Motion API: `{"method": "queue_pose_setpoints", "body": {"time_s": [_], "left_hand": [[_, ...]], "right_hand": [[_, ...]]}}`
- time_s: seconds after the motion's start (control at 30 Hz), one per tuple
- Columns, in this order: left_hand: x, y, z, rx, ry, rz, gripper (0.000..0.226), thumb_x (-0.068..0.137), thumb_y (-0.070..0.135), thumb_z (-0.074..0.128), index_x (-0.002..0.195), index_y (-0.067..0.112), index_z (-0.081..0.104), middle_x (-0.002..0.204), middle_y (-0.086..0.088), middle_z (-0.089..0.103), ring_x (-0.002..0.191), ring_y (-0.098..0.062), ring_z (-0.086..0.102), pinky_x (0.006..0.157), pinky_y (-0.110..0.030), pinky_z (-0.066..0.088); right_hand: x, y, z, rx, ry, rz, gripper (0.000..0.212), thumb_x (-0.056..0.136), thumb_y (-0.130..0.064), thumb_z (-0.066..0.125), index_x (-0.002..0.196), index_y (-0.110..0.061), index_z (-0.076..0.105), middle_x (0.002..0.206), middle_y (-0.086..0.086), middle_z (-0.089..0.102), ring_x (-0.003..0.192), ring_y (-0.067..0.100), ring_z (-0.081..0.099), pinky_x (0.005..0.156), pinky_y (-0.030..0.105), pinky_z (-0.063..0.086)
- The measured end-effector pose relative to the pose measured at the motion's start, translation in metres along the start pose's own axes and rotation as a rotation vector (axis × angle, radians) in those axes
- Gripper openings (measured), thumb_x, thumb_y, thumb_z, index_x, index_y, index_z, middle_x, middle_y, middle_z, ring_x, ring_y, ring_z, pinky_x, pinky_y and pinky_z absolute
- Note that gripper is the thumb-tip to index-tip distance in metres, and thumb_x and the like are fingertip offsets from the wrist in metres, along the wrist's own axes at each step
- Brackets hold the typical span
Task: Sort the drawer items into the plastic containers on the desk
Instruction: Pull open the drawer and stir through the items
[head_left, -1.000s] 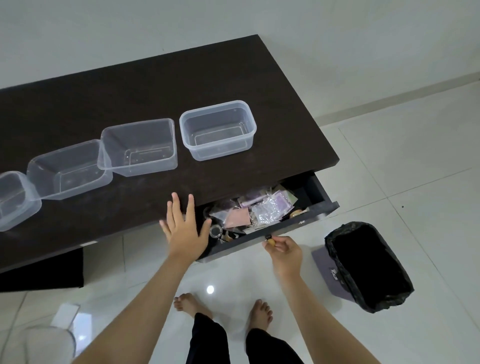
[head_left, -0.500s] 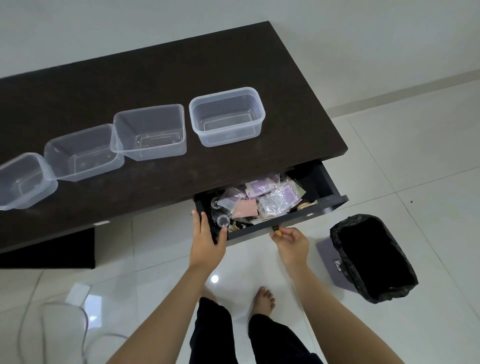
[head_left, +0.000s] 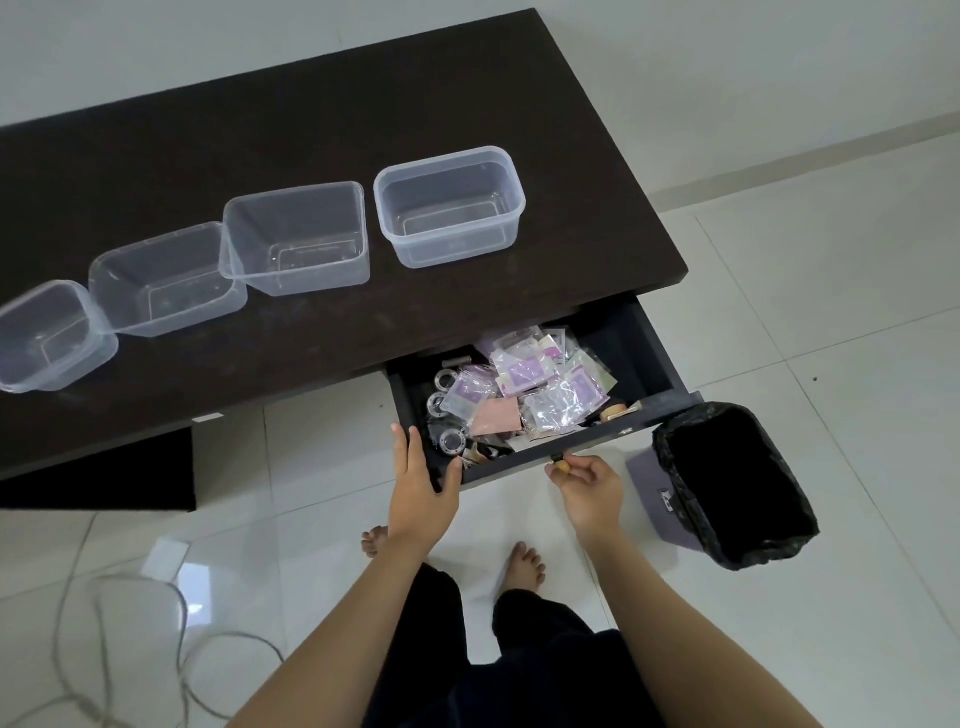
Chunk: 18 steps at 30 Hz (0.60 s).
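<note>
The dark drawer (head_left: 660, 358) under the desk stands pulled out, filled with small clear and purple packets (head_left: 530, 371), a pink card (head_left: 496, 418) and round clear caps (head_left: 445, 382). My right hand (head_left: 589, 483) pinches the small drawer knob (head_left: 557, 458) on the front panel. My left hand (head_left: 422, 480) grips the drawer's front left corner, thumb inside. Several clear plastic containers sit in a row on the dark desk (head_left: 311, 119): the rightmost (head_left: 451, 207), one left of it (head_left: 297, 238), a third (head_left: 163, 278) and the leftmost (head_left: 49, 335), all empty.
A black-lined waste bin (head_left: 737, 480) stands on the white tiled floor right of the drawer. My bare feet (head_left: 522, 564) are below the drawer. A grey cable (head_left: 104, 654) loops on the floor at the lower left.
The drawer has slid further out, showing more of its contents. My left hand moved from the desk edge to the drawer's front left corner. My right hand stayed on the knob.
</note>
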<state>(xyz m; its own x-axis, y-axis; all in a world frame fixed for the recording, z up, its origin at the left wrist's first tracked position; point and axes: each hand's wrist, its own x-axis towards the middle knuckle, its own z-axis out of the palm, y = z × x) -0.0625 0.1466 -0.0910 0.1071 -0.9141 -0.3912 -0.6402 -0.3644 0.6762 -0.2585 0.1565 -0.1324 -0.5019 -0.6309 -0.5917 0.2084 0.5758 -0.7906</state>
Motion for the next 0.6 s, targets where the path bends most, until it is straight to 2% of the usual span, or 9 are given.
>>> {"method": "queue_pose_setpoints", "body": {"time_s": [0.07, 0.17, 0.33, 0.43, 0.47, 0.53, 0.6], "left_hand": [[-0.005, -0.001, 0.002, 0.004, -0.004, 0.003, 0.077, 0.094, 0.041, 0.049, 0.152, 0.016, 0.004, 0.158, 0.012, -0.018, 0.147, -0.01, 0.01, 0.106, -0.027, 0.034], [-0.011, -0.003, 0.004, -0.005, -0.008, -0.006, 0.077, 0.094, 0.041, 0.049, 0.152, 0.017, 0.004, 0.157, 0.014, -0.018, 0.146, -0.01, 0.012, 0.1, -0.022, 0.033], [-0.022, -0.005, 0.007, -0.008, -0.023, 0.004, 0.076, 0.094, 0.039, 0.049, 0.152, 0.018, 0.004, 0.157, 0.014, -0.019, 0.145, -0.005, 0.009, 0.096, -0.015, 0.029], [-0.031, -0.008, 0.009, -0.014, -0.028, 0.015, 0.076, 0.095, 0.038, 0.049, 0.152, 0.018, 0.004, 0.157, 0.013, -0.019, 0.145, -0.004, 0.005, 0.097, -0.013, 0.028], [-0.034, -0.009, 0.01, -0.006, -0.034, 0.011, 0.076, 0.094, 0.039, 0.049, 0.152, 0.017, 0.004, 0.157, 0.013, -0.019, 0.144, -0.002, 0.009, 0.096, -0.014, 0.03], [-0.041, -0.01, 0.012, 0.013, -0.035, -0.006, 0.077, 0.094, 0.042, 0.049, 0.152, 0.018, 0.005, 0.157, 0.014, -0.019, 0.132, -0.001, 0.033, 0.099, -0.021, 0.038], [-0.046, -0.011, 0.014, 0.03, -0.029, -0.031, 0.078, 0.093, 0.045, 0.049, 0.152, 0.02, 0.005, 0.156, 0.016, -0.019, 0.123, -0.012, 0.051, 0.103, -0.031, 0.038]], "right_hand": [[-0.003, 0.003, -0.003, -0.002, 0.009, 0.014, 0.022, 0.072, 0.002, 0.077, 0.077, -0.014, 0.063, 0.074, -0.001, 0.068, 0.069, 0.012, 0.064, 0.073, 0.019, 0.048], [-0.005, 0.008, -0.008, 0.001, 0.012, 0.032, 0.022, 0.072, 0.001, 0.077, 0.078, -0.015, 0.063, 0.076, 0.0, 0.069, 0.073, 0.016, 0.065, 0.08, 0.025, 0.049], [-0.01, 0.014, -0.013, 0.017, 0.031, 0.032, 0.023, 0.073, 0.003, 0.077, 0.077, -0.016, 0.063, 0.078, 0.005, 0.069, 0.072, 0.014, 0.065, 0.075, 0.022, 0.048], [-0.015, 0.018, -0.017, 0.018, 0.043, 0.015, 0.024, 0.072, 0.005, 0.076, 0.076, -0.015, 0.062, 0.075, 0.002, 0.068, 0.066, 0.008, 0.065, 0.069, 0.016, 0.049], [-0.016, 0.02, -0.019, 0.01, 0.045, 0.013, 0.022, 0.072, 0.005, 0.076, 0.078, -0.012, 0.063, 0.073, 0.001, 0.067, 0.063, 0.004, 0.065, 0.066, 0.012, 0.05], [-0.019, 0.024, -0.023, 0.015, 0.057, 0.011, 0.02, 0.072, 0.008, 0.075, 0.082, -0.006, 0.064, 0.072, 0.002, 0.066, 0.055, -0.004, 0.063, 0.059, 0.005, 0.048], [-0.021, 0.027, -0.026, 0.022, 0.064, 0.01, 0.021, 0.072, 0.009, 0.074, 0.08, -0.006, 0.063, 0.072, 0.002, 0.065, 0.055, -0.003, 0.063, 0.057, 0.004, 0.048]]}}
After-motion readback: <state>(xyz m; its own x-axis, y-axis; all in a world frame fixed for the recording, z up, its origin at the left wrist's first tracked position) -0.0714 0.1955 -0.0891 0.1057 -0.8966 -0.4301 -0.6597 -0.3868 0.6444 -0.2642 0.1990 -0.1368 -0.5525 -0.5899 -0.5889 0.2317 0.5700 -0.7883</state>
